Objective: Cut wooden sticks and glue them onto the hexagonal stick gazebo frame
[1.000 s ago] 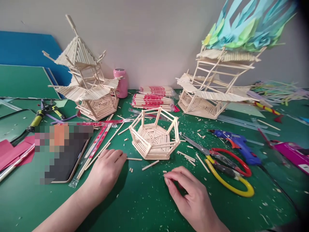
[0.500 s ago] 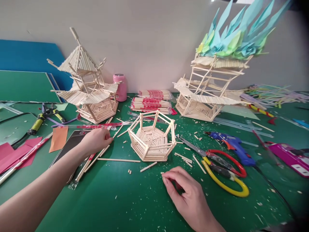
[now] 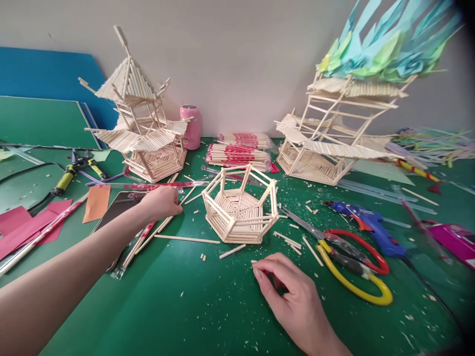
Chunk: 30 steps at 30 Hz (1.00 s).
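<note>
My left hand (image 3: 161, 202) is closed over loose wooden sticks (image 3: 163, 225) left of the small frame. Its fingertips are turned away, so what they grip, if anything, is hidden. With thumb and forefinger, my right hand (image 3: 291, 294) pinches a short stick piece (image 3: 254, 261) low over the table. Between and beyond my hands stands a small open polygonal frame (image 3: 241, 222) built of wooden sticks, with a stick-patterned floor and rails on short posts. A single long stick (image 3: 187, 240) lies left of it, and a shorter stick (image 3: 232, 251) lies in front.
Scissors (image 3: 356, 267) with red and yellow handles and a blue glue gun (image 3: 365, 222) lie right. Two stick pavilions (image 3: 148, 143) (image 3: 334, 143) stand behind, beside a pink bottle (image 3: 191, 128) and packed sticks (image 3: 237, 157). Pliers-like yellow-black tool (image 3: 67, 178) lies left. Scraps litter the green table.
The whole view has shifted slightly, moving most things rightward in the picture. My left hand remains over the sticks, and my right hand keeps its pinch on the short piece.
</note>
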Motion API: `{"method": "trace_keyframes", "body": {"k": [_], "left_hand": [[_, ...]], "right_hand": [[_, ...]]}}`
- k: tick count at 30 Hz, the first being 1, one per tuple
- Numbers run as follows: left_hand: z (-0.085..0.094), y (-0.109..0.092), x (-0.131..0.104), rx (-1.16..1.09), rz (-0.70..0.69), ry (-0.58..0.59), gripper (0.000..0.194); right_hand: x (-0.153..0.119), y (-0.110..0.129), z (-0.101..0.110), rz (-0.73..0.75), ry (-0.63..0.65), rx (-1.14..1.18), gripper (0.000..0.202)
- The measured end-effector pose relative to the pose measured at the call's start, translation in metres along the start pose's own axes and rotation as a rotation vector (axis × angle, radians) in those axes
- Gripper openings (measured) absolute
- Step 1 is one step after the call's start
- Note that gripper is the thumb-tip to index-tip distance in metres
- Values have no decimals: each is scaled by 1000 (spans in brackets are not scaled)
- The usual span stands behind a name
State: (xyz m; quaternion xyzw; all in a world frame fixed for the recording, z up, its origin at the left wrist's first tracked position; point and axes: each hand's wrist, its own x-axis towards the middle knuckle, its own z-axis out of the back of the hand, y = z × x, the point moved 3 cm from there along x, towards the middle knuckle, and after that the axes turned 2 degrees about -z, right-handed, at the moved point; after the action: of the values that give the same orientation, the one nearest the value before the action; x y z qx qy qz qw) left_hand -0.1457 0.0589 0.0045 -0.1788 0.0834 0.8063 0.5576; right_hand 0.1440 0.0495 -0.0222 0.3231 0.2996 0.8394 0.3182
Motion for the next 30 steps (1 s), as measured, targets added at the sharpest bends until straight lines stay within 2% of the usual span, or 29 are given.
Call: {"method": "trace_keyframes", "body": {"k": [3,8,11,14,15,18,19,20,22,23,26,30], "left_hand": [[2,1,-1,-63,-7,-69,13],[11,8,-11,-243,-18,-218,11],[21,12,-27,-381,-6,-298,14],[30,12,-53,-522,7,-410,18],[30,12,-63,-601,22,-471,20],[19,14,-96,-1222,133,-823,12],[11,12,-106,-1388,118,-901,10],[1,8,-114,-1517,98,-913,11],[-20,-5,-125,-1661,65,-801,13],[-29,-11,-130,-1715,80,-796,11],[-51,-30,-139,-1737,163,-723,16],[-66,-37,-143,-1749,231,-705,19]], "right_hand": [[0,1,0,4,-3,-9,12],[2,3,1,13,-2,-22,13],[3,1,0,2,3,-14,14],[2,-2,0,-20,6,-3,13],[1,-2,1,-28,5,3,13],[-1,6,3,-15,13,39,14],[-2,12,3,5,20,64,15],[-2,19,1,18,43,95,17],[-4,34,-6,36,103,169,20],[-4,41,-12,19,149,196,23],[-5,58,-28,65,128,261,35],[-1,67,-45,122,246,191,34]]}}
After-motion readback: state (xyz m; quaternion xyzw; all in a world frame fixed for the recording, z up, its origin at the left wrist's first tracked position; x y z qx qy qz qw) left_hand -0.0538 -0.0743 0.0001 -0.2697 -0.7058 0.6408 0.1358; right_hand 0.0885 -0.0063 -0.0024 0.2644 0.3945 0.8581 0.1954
